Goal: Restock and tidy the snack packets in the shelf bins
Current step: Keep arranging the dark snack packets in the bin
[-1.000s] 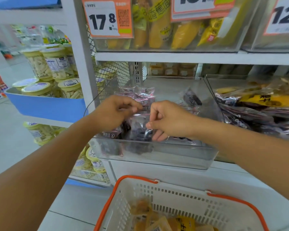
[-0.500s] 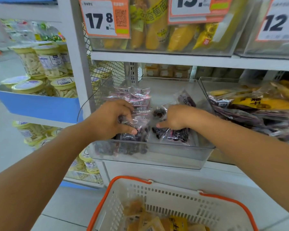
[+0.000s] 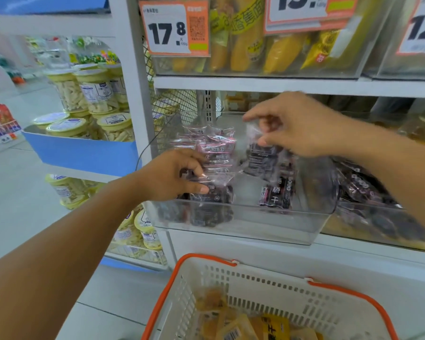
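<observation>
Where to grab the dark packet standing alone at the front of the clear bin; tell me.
Take the dark packet by its top edge, coming down from above through the clear bin's open top. It stands roughly upright against the front wall, so the top seam is probably the freest part. The right hand, pinching another packet above, is nearest.

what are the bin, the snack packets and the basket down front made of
Bin: clear rigid plastic, probably acrylic; glossy, packets show through its front wall.
Snack packets: thin clear plastic film, shiny and crinkled, dark contents visible.
Basket: matte white moulded plastic with slotted walls and an orange rim.
</observation>
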Available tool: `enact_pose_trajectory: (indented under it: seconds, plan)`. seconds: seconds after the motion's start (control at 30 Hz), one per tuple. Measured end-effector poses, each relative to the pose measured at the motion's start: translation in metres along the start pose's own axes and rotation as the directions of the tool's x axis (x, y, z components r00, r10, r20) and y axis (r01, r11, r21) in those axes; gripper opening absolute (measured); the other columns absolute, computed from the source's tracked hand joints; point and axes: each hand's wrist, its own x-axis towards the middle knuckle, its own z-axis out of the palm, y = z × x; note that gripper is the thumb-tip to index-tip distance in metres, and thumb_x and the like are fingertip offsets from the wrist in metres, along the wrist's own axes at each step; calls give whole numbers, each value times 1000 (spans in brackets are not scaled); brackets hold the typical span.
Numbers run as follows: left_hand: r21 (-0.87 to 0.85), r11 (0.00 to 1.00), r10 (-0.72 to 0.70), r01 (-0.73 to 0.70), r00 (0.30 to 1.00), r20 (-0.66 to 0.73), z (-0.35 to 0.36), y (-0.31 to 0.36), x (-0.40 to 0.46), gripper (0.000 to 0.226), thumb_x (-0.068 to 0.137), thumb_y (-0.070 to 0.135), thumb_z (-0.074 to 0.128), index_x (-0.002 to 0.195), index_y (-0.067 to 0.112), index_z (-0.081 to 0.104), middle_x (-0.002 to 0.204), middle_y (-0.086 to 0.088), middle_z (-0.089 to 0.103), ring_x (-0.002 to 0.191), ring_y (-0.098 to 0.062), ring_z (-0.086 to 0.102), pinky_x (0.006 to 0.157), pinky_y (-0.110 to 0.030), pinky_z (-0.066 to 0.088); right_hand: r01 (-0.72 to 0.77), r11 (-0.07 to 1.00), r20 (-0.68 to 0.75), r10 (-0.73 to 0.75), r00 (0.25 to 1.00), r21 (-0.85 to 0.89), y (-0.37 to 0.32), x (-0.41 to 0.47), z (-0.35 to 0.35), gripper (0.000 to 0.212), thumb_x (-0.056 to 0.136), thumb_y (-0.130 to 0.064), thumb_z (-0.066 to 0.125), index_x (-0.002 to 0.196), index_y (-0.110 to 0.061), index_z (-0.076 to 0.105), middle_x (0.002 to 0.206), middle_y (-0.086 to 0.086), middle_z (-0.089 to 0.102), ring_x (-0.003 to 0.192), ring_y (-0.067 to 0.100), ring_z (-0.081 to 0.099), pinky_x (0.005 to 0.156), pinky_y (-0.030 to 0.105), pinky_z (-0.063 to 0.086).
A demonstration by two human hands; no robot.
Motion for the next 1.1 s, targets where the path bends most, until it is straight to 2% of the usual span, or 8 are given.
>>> enact_pose_trajectory:
  seconds: [0.1,0.23,0.4,0.63,0.77,0.93,1.0,1.1]
  plan:
    - [-75,997,-8,8,1000,-8,-1,-2,-1,10,76,31,83,83,26,78,130,12,60,119,10,50,97,-18,37,50,994,20,-52,998,94,-3,-12,-24,36,80,-11,82,115,-19,75,79,-2,68,80,23,68,87,38,56]
    - [-141,990,-29,19,997,-70,4,1,2,11,69,31,84,78,29,79,116,13,65,109,6,57,94,-23,43,136,920,-89,-111,990,367,-11,-19,-5,34,78,-8,83,110,-15,75,87,3,72,84,15,71,89,24,57]
    - [-203,979,19,-25,999,-28,-3,7,0,10,83,-1,73,90,3,79,80,27,67,72,8,61,67,-6,41,219,924,-100,-197,975,313,-28,-13,54,24,80,-12,82,102,-20,77,81,-15,62,78,5,60,72,19,48]
    - [-243,970,-6,-21,994,-111,3,1,2,20,87,-6,64,90,8,79,112,-4,72,102,-7,66,87,-15,47,20,900,-1,-21,1000,435,-26,-12,84,11,86,-8,77,95,-14,78,87,-3,72,75,16,72,57,31,62]
    - [-311,950,-15,-33,988,-151,6,0,8,15,87,2,69,90,12,80,106,-7,75,102,-19,68,95,-30,52,126,946,-20,-125,992,300,-32,-9,85,17,83,-13,81,100,-14,81,88,-1,77,77,11,72,67,25,59]
    - [-350,936,-59,30,996,-71,1,3,9,22,71,38,70,86,26,81,114,2,71,110,-8,64,101,-39,48,231,971,151,-220,964,-59,-44,-2,108,3,83,-3,72,82,-7,72,74,17,64,71,29,61,60,32,46]
    - [-306,952,-38,24,999,-38,-1,3,8,24,74,37,70,90,23,81,119,3,70,114,-8,63,103,-44,48,189,981,287,-189,939,28,-44,1,98,11,90,-7,69,80,-4,68,63,8,57,58,18,51,57,31,43]
    - [-236,972,2,-5,1000,-13,-2,5,3,23,80,37,69,87,17,80,113,3,72,113,-8,63,102,-47,47,-78,959,496,-70,866,271,-41,2,59,21,101,-21,59,106,-7,74,90,11,74,75,18,68,70,25,60]
